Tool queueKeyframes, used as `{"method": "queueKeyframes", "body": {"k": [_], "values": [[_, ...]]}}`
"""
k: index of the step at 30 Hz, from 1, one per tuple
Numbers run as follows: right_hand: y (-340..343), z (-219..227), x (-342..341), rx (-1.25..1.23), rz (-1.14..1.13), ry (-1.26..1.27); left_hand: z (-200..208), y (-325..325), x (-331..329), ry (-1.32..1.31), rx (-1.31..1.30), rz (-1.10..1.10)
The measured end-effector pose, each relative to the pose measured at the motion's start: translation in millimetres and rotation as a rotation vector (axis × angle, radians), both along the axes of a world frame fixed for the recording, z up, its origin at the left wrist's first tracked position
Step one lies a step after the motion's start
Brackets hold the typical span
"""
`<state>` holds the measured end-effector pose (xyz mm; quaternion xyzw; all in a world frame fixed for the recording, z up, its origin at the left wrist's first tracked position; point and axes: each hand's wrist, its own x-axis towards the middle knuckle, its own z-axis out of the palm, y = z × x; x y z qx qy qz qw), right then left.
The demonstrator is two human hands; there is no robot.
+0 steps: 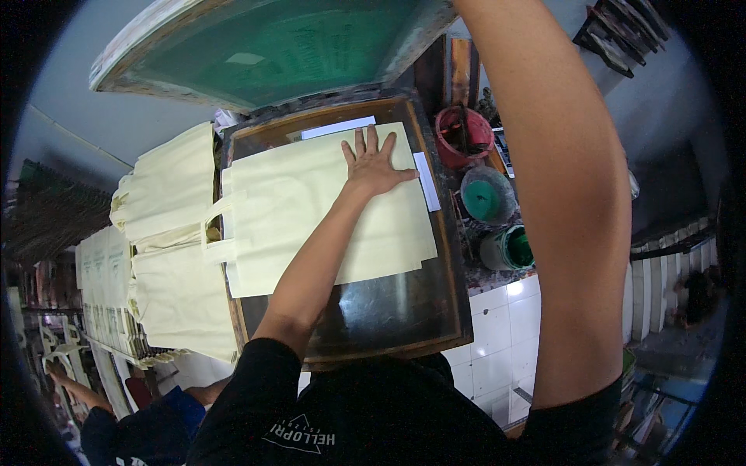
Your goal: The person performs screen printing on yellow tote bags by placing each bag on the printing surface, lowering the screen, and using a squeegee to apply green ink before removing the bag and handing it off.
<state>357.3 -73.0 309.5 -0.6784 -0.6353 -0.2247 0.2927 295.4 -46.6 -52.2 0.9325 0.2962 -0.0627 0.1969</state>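
My left hand point(375, 165) lies flat with its fingers spread on a cream fabric tote bag point(287, 202). The bag's handles point(217, 233) stick out to the left. Under the bag is a dark glass-topped board point(388, 307) with a wooden border. White strips lie along the bag's far edge point(338, 126) and right edge point(426, 182). Above the board's far side, a screen-printing frame point(287, 54) with green mesh stands raised and tilted. My right arm point(575, 194) stretches up past the frame's right end; its hand is beyond the top of the picture.
Stacked cream bags point(175, 186) lie left of the board, with more printed bags point(105, 268) beyond. To the right stand a red bucket point(475, 124), a tub of green ink point(482, 198) and a green-stained pail point(497, 252). Another person's arm point(85, 392) shows at lower left.
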Motion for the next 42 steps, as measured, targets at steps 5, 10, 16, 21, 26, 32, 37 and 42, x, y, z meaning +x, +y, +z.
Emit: {"method": "queueKeyframes", "body": {"k": [5,10,16,21,26,32,37,42], "values": [[-1,0,0,0.001,0.01,-0.038,5,-6,5,0.042,-0.035,0.088],[2,-2,-2,0.01,0.012,-0.016,11,-5,11,0.091,-0.084,0.114],[-11,-2,-9,-0.063,-0.003,0.063,18,6,26,0.176,-0.083,0.113],[-38,-13,-34,-0.078,0.016,0.111,23,5,11,-0.059,-0.113,0.146],[-65,-25,-72,-0.332,-0.177,0.365,64,-20,-71,-0.827,-0.492,0.114],[-133,-167,-94,-0.145,0.068,0.228,84,-84,-244,-1.301,-1.04,0.215],[-171,-280,-126,-0.225,0.166,0.24,15,-135,-293,-0.931,-1.225,0.631],[-148,-310,-128,-0.372,0.172,0.107,-15,-141,-296,-0.795,-1.297,0.734]]}}
